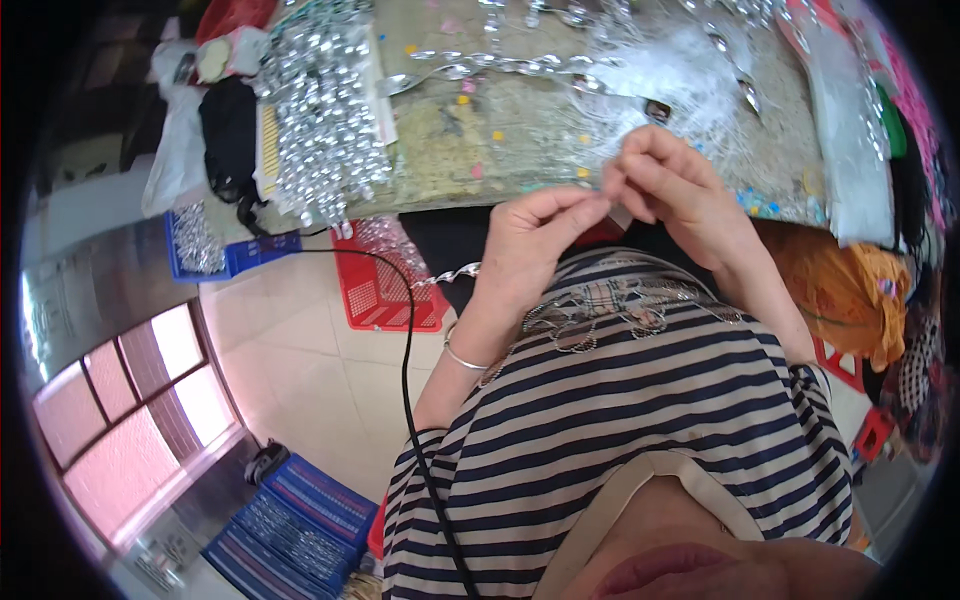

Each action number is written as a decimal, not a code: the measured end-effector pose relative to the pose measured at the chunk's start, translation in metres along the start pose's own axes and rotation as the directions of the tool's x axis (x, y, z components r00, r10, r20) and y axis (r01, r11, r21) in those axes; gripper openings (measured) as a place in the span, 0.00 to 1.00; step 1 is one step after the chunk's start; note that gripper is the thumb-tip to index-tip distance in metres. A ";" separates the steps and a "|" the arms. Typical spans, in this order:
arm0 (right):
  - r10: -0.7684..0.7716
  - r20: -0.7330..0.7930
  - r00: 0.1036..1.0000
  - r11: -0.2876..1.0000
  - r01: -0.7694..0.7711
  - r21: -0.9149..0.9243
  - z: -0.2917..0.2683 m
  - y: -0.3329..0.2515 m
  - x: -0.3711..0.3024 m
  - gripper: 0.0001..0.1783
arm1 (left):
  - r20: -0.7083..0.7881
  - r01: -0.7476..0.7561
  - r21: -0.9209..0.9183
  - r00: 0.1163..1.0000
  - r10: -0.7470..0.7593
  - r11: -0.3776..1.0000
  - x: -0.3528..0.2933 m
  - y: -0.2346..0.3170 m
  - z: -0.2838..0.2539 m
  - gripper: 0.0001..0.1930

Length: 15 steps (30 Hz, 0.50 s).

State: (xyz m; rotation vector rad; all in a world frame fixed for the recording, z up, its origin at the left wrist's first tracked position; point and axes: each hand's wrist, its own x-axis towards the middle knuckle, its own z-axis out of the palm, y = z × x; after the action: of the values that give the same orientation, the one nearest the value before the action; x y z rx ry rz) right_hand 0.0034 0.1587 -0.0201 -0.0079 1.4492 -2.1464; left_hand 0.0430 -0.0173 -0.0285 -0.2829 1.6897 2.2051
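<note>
My left hand (535,235) and my right hand (685,195) meet above the table's near edge. Thumb and fingers are pinched on both, and the fingertips almost touch. Whatever lies between them is too small to make out. A short strand of silver beads (455,274) shows beside my left wrist. Beyond my right hand is a tangled heap of thin white thread (670,75), with a small dark object (657,109) at its near side. A string of shiny silver beads (500,66) stretches across the worn tabletop (440,150).
Many silver bead strands (325,120) hang over the table's left side, by a black pouch (230,135). Below stand a blue tray (200,245) of silver pieces and a red basket (385,290). A black cable (408,360) runs down my left side. Orange cloth (840,290) lies at right.
</note>
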 end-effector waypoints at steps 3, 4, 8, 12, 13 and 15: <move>-0.050 -0.041 0.998 0.998 0.052 0.042 -0.008 -0.015 0.000 0.06 | 0.010 -0.002 0.080 1.000 0.001 0.997 -0.005 -0.003 -0.009 0.07; -0.101 -0.049 0.994 0.993 0.103 0.056 -0.019 -0.020 0.001 0.06 | 0.000 0.005 0.089 1.000 -0.005 0.996 -0.007 -0.003 -0.013 0.07; -0.285 -0.102 0.953 0.941 0.299 0.161 -0.058 -0.051 0.001 0.05 | -0.087 0.149 0.206 0.987 -0.134 0.967 -0.018 0.003 -0.039 0.07; -0.290 -0.117 0.950 0.948 0.302 0.101 -0.068 -0.043 -0.006 0.04 | -0.013 0.065 0.032 0.998 -0.065 0.997 -0.025 -0.010 -0.052 0.07; -0.297 -0.122 0.947 0.946 0.309 0.095 -0.060 -0.037 -0.007 0.04 | -0.004 0.061 0.032 0.998 -0.061 0.998 -0.024 -0.011 -0.050 0.07; -0.192 -0.097 0.977 0.972 0.203 0.119 -0.041 -0.032 -0.005 0.04 | 0.189 0.068 0.191 0.976 -0.104 0.979 -0.024 -0.009 -0.044 0.07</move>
State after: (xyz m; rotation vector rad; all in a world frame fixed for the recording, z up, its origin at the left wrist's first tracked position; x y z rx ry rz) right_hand -0.0187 0.2046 -0.0079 -0.0139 1.4060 -2.4255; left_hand 0.0664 -0.0609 -0.0396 -0.0844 1.7204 1.9290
